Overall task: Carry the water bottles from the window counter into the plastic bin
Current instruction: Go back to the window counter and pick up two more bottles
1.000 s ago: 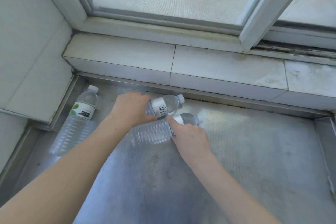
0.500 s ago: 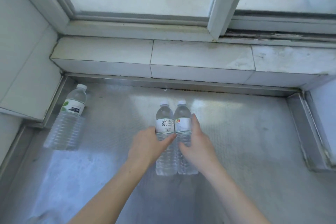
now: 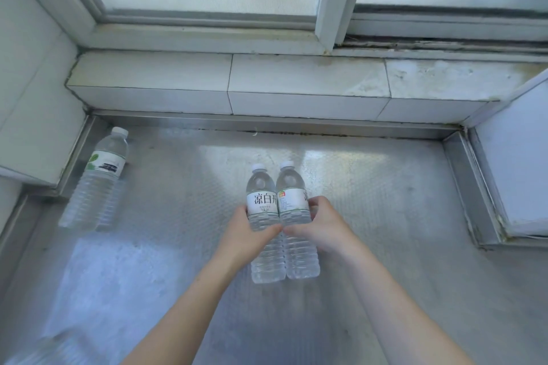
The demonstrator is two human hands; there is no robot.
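Two clear water bottles with white caps and white labels are held side by side over the steel counter [image 3: 370, 201]. My left hand [image 3: 247, 235] grips the left bottle [image 3: 262, 201] around its middle. My right hand [image 3: 321, 227] grips the right bottle [image 3: 293, 201] the same way, fingers curled behind it. The caps point away from me, toward the window. A third bottle [image 3: 99, 181], with a green and white label, lies on the counter at the far left. No plastic bin is in view.
A tiled sill [image 3: 296, 80] and the window frame [image 3: 335, 0] bound the counter at the back. A tiled wall [image 3: 32, 98] closes the left side and a white panel [image 3: 516, 169] the right, each behind a raised steel lip.
The two bottles went from lying angled to side by side with caps forward, then rose slightly. Both hands closed around them. The view shifted to the right.
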